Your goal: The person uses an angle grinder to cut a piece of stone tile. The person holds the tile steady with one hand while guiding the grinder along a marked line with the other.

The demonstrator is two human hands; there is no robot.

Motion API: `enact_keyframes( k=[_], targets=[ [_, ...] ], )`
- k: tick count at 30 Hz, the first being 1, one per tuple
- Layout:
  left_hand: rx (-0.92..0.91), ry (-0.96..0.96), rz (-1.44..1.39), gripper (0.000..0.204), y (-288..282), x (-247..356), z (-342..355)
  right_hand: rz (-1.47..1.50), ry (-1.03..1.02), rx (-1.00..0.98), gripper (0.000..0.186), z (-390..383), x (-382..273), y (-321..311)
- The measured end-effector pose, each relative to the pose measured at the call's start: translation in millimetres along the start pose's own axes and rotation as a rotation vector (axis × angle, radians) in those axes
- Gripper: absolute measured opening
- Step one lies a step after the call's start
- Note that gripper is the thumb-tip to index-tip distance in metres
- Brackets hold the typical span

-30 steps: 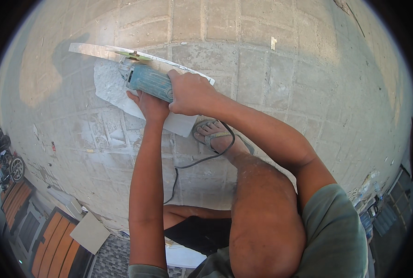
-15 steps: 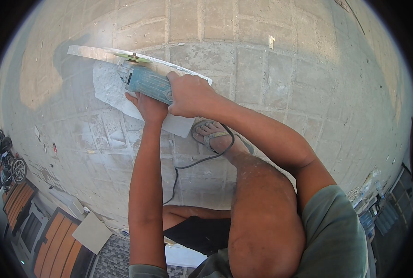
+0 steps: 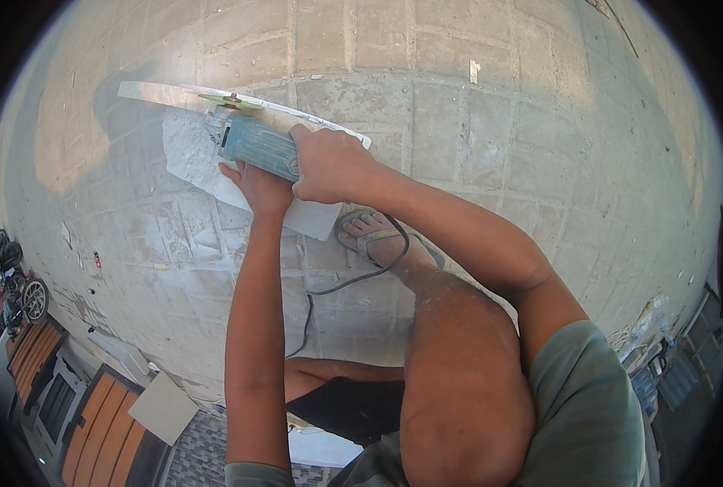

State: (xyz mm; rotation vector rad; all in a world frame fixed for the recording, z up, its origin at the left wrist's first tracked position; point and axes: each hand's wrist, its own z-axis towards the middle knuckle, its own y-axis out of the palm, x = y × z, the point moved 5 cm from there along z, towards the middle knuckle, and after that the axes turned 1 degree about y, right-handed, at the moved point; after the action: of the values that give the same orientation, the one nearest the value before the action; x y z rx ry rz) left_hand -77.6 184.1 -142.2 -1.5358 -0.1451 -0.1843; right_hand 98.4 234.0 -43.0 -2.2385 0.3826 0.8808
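Note:
A teal angle grinder (image 3: 260,146) with a yellow-green disc (image 3: 235,101) lies across a white, rough-surfaced slab (image 3: 189,154) on the paving. My right hand (image 3: 334,165) is closed round the rear of its body. Under the front half, my left hand (image 3: 265,191) is closed against the body from below; one digit sticks out over the slab, and the other fingers are mostly hidden by the grinder. The disc meets the slab's far side, where a long pale edge strip (image 3: 154,92) runs past it. Pale dust hangs around the strip's left end.
My sandalled foot (image 3: 377,235) stands by the slab's near right corner. A black cord (image 3: 353,280) loops past it over the paving (image 3: 499,154). At the lower left are wood-slatted panels (image 3: 105,430), a square tile (image 3: 163,408) and a motorcycle (image 3: 24,292). Clear plastic bottles (image 3: 649,316) lie at right.

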Motion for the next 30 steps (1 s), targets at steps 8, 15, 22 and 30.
enact_keyframes(
  k=[8,15,22,30],
  targets=[
    [-0.057,-0.042,-0.003,0.076,1,-2,0,0.002,0.007,0.001,0.057,1,0,1],
    [-0.036,-0.032,-0.003,0.071,-4,6,2,0.01,0.011,0.006,0.058,-4,3,-2],
    [-0.047,-0.029,0.049,0.068,-4,5,1,0.004,0.014,-0.006,0.062,-9,3,-5],
    [-0.063,-0.036,0.047,0.059,-7,10,6,-0.03,0.001,-0.007,0.056,-20,7,-9]
  ],
)
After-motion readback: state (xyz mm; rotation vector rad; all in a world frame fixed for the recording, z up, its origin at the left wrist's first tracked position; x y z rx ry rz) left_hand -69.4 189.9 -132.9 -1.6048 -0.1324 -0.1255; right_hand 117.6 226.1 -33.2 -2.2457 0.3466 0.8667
